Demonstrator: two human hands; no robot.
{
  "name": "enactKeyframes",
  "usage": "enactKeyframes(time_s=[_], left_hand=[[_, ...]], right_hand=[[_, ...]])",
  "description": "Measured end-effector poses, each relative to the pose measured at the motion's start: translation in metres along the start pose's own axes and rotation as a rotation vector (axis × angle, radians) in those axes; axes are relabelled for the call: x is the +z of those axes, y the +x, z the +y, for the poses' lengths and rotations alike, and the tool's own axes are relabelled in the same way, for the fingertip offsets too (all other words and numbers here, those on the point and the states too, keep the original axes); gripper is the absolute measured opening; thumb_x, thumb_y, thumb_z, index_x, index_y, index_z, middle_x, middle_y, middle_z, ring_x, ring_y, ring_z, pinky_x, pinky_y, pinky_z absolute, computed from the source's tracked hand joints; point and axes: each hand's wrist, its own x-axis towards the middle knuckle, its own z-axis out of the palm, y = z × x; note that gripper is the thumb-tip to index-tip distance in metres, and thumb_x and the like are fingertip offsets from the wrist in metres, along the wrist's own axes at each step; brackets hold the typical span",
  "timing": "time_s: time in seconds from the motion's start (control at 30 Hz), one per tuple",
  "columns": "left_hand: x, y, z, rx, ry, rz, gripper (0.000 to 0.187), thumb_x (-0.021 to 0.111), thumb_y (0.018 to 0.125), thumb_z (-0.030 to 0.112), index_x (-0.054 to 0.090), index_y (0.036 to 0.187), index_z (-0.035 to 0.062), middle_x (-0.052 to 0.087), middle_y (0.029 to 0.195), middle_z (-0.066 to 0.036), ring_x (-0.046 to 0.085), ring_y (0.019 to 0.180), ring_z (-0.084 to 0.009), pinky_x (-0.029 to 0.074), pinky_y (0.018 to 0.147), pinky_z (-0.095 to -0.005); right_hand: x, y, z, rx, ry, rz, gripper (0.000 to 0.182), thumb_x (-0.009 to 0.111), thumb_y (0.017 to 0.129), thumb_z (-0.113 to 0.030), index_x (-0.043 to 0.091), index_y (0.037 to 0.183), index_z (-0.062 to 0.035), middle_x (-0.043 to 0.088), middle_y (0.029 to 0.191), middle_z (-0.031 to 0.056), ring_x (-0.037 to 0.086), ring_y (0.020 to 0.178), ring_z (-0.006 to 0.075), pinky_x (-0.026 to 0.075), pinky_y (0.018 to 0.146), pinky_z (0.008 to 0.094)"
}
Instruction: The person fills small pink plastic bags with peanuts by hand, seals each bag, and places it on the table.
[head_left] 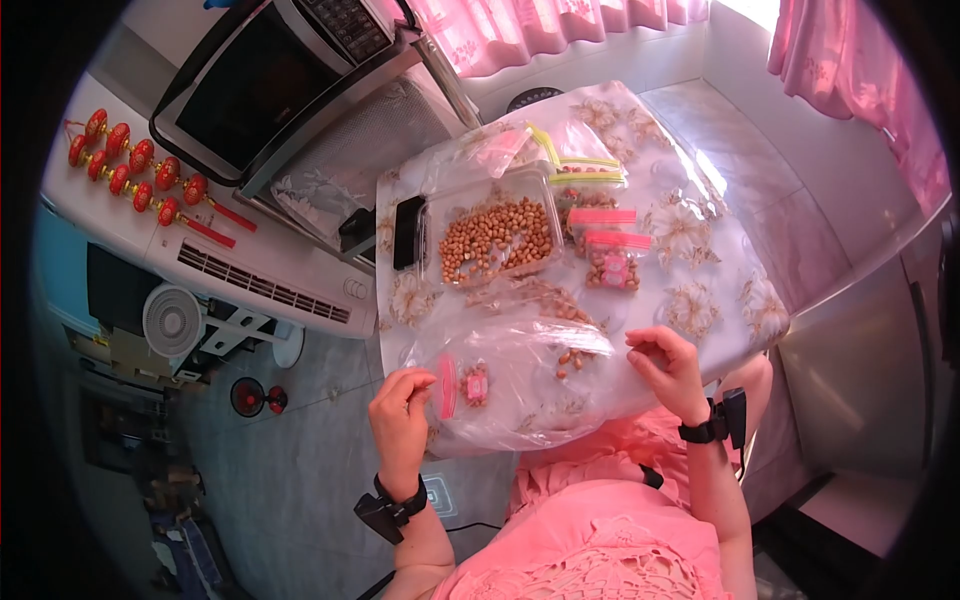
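I see the left hand (400, 418) pinching the pink zipper end of a clear zip bag (520, 385), with the fingers closed on its edge. The bag lies at the near edge of the table (700, 270), just in front of the person, and holds a few peanuts (572, 357). The right hand (668, 368) is at the other side of this bag; its fingers are curled, and I think they grip the plastic, but the view is not clear enough to be sure. Behind it stands a clear container (495, 238) full of peanuts, and beside it small filled bags (612, 262) with pink zippers.
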Motion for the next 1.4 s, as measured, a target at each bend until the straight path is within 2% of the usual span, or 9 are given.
enactKeyframes(time_s=[0.13, 0.33, 0.5, 0.73, 0.83, 0.93, 1.0, 1.2, 1.4], left_hand=[[0.001, -0.001, 0.002, -0.083, -0.028, 0.003, 0.017, 0.070, 0.081, -0.010, 0.071, 0.096, -0.0029, 0.073, 0.102, -0.011, 0.070, 0.079, -0.0190, 0.055, 0.071, -0.0303], [0.000, -0.001, 0.004, -0.124, 0.004, -0.042, 0.019, 0.074, 0.078, -0.005, 0.073, 0.097, -0.0025, 0.073, 0.088, -0.011, 0.071, 0.074, -0.0185, 0.055, 0.069, -0.0305], [0.001, -0.002, 0.002, -0.062, 0.052, -0.042, 0.016, 0.076, 0.080, -0.001, 0.075, 0.096, -0.0001, 0.074, 0.087, -0.013, 0.070, 0.076, -0.0255, 0.055, 0.070, -0.0351], [0.001, 0.002, 0.015, -0.124, 0.067, -0.065, 0.019, 0.073, 0.086, 0.002, 0.074, 0.105, 0.0012, 0.072, 0.088, -0.012, 0.067, 0.075, -0.0249, 0.052, 0.069, -0.0341], [0.013, 0.006, 0.030, -0.080, 0.015, 0.042, 0.018, 0.073, 0.087, 0.001, 0.074, 0.105, 0.0013, 0.072, 0.095, -0.011, 0.068, 0.077, -0.0204, 0.053, 0.069, -0.0311], [0.041, 0.002, 0.044, 0.087, -0.111, -0.066, 0.015, 0.075, 0.087, 0.003, 0.074, 0.102, 0.0018, 0.071, 0.099, -0.010, 0.068, 0.080, -0.0207, 0.054, 0.069, -0.0310], [0.070, -0.001, 0.043, 0.171, -0.185, -0.329, 0.019, 0.077, 0.084, 0.004, 0.073, 0.102, 0.0030, 0.070, 0.099, -0.011, 0.069, 0.083, -0.0225, 0.055, 0.069, -0.0318], [0.123, 0.005, 0.051, 0.216, -0.109, -0.336, 0.032, 0.082, 0.077, 0.008, 0.072, 0.107, 0.0041, 0.068, 0.098, -0.014, 0.067, 0.088, -0.0287, 0.055, 0.073, -0.0388], [0.146, 0.008, 0.043, 0.208, -0.072, -0.357, 0.031, 0.083, 0.075, 0.011, 0.070, 0.101, 0.0000, 0.067, 0.096, -0.018, 0.065, 0.086, -0.0360, 0.052, 0.076, -0.0453]], right_hand=[[0.000, -0.001, 0.001, 0.007, 0.018, 0.006, 0.024, 0.071, 0.089, 0.004, 0.069, 0.113, 0.0025, 0.070, 0.099, 0.0084, 0.069, 0.088, 0.0141, 0.056, 0.081, 0.0277], [0.000, -0.001, -0.002, 0.005, -0.010, 0.006, 0.024, 0.071, 0.089, 0.004, 0.069, 0.113, 0.0024, 0.070, 0.099, 0.0087, 0.070, 0.089, 0.0147, 0.056, 0.081, 0.0276], [0.000, -0.001, 0.000, -0.001, -0.004, 0.004, 0.025, 0.071, 0.089, 0.005, 0.069, 0.113, 0.0018, 0.070, 0.100, 0.0089, 0.070, 0.089, 0.0150, 0.056, 0.081, 0.0277], [-0.001, 0.000, 0.000, 0.001, -0.003, -0.003, 0.025, 0.071, 0.088, 0.005, 0.070, 0.113, 0.0014, 0.070, 0.100, 0.0085, 0.070, 0.089, 0.0146, 0.056, 0.081, 0.0276], [0.000, -0.001, 0.001, -0.012, 0.001, 0.011, 0.025, 0.071, 0.088, 0.005, 0.069, 0.113, 0.0015, 0.070, 0.100, 0.0085, 0.070, 0.089, 0.0145, 0.056, 0.081, 0.0276], [0.000, -0.001, 0.001, -0.006, 0.005, 0.007, 0.024, 0.071, 0.089, 0.005, 0.069, 0.113, 0.0019, 0.070, 0.100, 0.0084, 0.070, 0.090, 0.0142, 0.056, 0.081, 0.0274], [0.001, -0.001, 0.002, 0.001, 0.043, 0.014, 0.024, 0.071, 0.090, 0.005, 0.069, 0.114, 0.0018, 0.070, 0.101, 0.0082, 0.070, 0.091, 0.0143, 0.056, 0.082, 0.0272], [0.000, -0.001, 0.000, 0.002, 0.042, 0.006, 0.024, 0.071, 0.090, 0.004, 0.070, 0.114, 0.0018, 0.071, 0.101, 0.0085, 0.070, 0.092, 0.0147, 0.056, 0.083, 0.0273], [-0.002, -0.001, 0.000, -0.005, 0.025, -0.001, 0.024, 0.071, 0.090, 0.003, 0.069, 0.114, 0.0021, 0.071, 0.102, 0.0087, 0.070, 0.092, 0.0147, 0.056, 0.084, 0.0276]])
